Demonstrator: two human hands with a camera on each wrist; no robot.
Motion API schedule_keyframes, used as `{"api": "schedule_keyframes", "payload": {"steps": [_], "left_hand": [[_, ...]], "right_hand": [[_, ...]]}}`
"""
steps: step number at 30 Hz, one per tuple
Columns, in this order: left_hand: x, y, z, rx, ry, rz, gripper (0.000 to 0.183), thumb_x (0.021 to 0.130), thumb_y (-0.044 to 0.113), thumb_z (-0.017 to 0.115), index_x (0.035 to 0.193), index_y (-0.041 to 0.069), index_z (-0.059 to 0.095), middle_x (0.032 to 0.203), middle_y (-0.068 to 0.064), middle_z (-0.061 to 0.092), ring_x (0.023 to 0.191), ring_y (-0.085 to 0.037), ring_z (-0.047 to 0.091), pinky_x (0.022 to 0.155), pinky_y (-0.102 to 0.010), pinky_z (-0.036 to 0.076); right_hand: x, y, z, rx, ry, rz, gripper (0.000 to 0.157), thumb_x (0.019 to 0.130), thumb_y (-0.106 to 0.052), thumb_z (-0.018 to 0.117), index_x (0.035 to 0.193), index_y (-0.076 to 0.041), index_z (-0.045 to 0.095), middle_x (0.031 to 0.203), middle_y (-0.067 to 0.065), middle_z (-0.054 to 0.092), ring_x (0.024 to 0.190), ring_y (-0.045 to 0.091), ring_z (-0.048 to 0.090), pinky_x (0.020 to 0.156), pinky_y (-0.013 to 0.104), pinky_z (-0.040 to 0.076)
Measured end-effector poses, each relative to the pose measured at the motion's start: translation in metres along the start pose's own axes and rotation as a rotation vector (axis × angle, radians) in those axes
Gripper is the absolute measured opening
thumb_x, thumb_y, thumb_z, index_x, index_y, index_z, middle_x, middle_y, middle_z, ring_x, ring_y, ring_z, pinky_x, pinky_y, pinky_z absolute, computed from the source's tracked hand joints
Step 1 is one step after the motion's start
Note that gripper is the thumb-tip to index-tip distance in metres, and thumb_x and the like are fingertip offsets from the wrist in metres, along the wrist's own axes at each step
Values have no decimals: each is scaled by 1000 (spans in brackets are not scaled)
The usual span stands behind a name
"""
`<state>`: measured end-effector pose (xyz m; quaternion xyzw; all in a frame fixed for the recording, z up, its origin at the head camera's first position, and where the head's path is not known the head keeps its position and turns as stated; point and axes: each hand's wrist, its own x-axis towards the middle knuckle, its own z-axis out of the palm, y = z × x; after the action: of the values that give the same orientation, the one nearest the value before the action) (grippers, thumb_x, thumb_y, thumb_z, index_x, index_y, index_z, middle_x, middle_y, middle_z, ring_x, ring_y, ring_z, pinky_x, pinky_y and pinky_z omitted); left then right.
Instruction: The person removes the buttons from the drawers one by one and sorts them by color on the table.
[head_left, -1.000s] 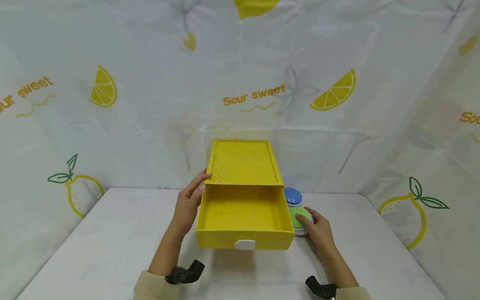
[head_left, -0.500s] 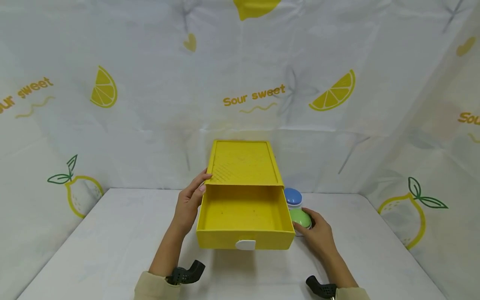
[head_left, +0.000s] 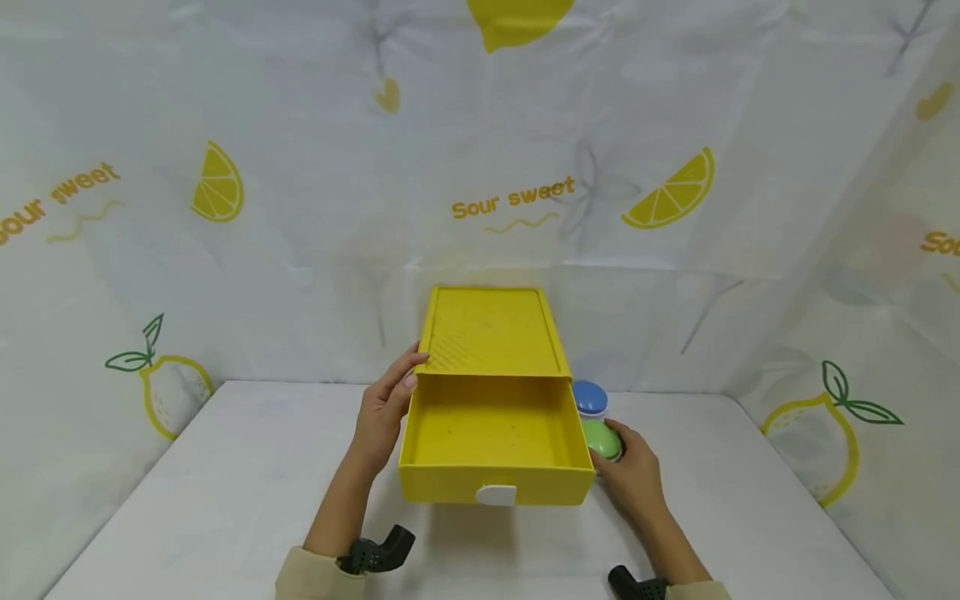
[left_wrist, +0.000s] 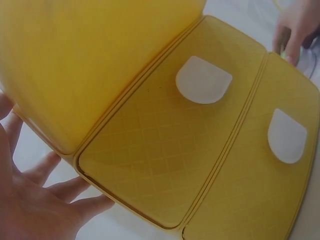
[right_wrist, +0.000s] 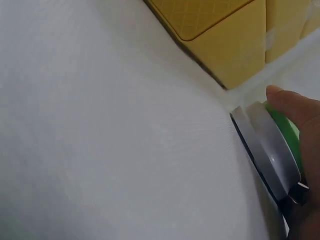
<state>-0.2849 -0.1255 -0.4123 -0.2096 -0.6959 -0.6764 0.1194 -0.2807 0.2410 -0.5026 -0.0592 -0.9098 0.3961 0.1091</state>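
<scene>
A yellow drawer cabinet point(head_left: 491, 329) stands on the table with its top drawer point(head_left: 423, 486) pulled out; nothing shows inside it. Two lower drawers with white tab handles point(left_wrist: 204, 80) are pushed in. My left hand point(head_left: 378, 421) rests against the cabinet's left side, fingers spread and fairly straight. At the right side, my right hand point(head_left: 636, 475) holds a round push button point(head_left: 597, 437) with a green dome, white body and dark base. Thumb and fingers span it, and the drawer hides part of it. Whether its base touches the table I cannot tell.
Behind the green button is a similar blue-topped button point(head_left: 590, 397), partly hidden by the cabinet. A white table point(head_left: 247, 517) lies under everything. Lemon-printed white cloth point(head_left: 322, 167) hangs at the back and both sides.
My right thumb has slid off the green dome to the button's near side. My left hand stays on the cabinet. The head view has shifted slightly.
</scene>
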Motion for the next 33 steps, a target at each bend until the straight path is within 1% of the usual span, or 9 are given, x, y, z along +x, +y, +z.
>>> {"api": "schedule_keyframes", "payload": {"steps": [6,11,14,18,21,23,29,31,33], "left_hand": [[-1,2,1,14,-2,-10,40,109,23,41,144,7,53,166,-6,33,153,-34,32,114,-65,38],[-1,3,1,19,5,-13,40,109,23,41,144,8,54,166,-6,33,153,-35,32,114,-66,37],[-1,4,1,16,9,-13,40,109,23,41,143,8,54,165,-6,34,153,-35,32,114,-66,38],[0,3,1,10,8,-14,40,109,23,42,143,8,54,165,-5,34,153,-34,32,114,-65,38],[0,3,1,9,7,-14,40,109,24,42,143,8,54,166,-5,34,153,-33,33,114,-64,38],[0,3,1,9,7,-14,40,109,24,42,143,8,54,166,-5,34,153,-34,32,115,-65,37],[1,2,1,6,0,-7,41,109,24,41,144,8,53,166,-5,33,154,-34,31,115,-66,36],[0,2,0,6,1,-7,41,109,24,41,144,8,53,166,-5,34,154,-34,31,114,-66,37],[0,2,0,4,3,-8,41,109,24,42,144,8,53,166,-5,34,154,-34,31,114,-65,38]], "right_hand": [[-3,-16,-10,18,22,-68,69,94,-34,71,150,-3,44,152,24,46,140,43,45,115,61,40],[-13,-54,-36,95,27,-119,63,97,-38,68,148,-7,48,150,19,51,136,37,51,112,54,46],[-22,-80,-57,158,25,-153,58,98,-41,66,146,-11,51,146,14,56,131,29,56,106,27,52],[-40,-108,-80,242,17,-228,48,99,-34,66,142,-14,57,135,3,64,118,11,62,92,2,45],[-55,-125,-91,291,4,-283,41,99,-27,67,137,-15,60,125,-9,67,110,1,64,91,5,49],[-64,-134,-96,333,-10,-328,38,98,-20,68,135,-14,62,121,-14,68,107,-1,65,91,9,52],[-90,-154,-103,545,-66,-582,39,88,13,66,126,4,64,120,0,70,104,11,68,91,17,56],[-98,-159,-102,559,-90,-642,41,85,17,67,124,4,64,118,3,71,103,12,68,91,19,56],[-107,-164,-100,518,-90,-662,42,83,15,71,122,1,66,114,3,72,100,13,68,88,19,57]]}}
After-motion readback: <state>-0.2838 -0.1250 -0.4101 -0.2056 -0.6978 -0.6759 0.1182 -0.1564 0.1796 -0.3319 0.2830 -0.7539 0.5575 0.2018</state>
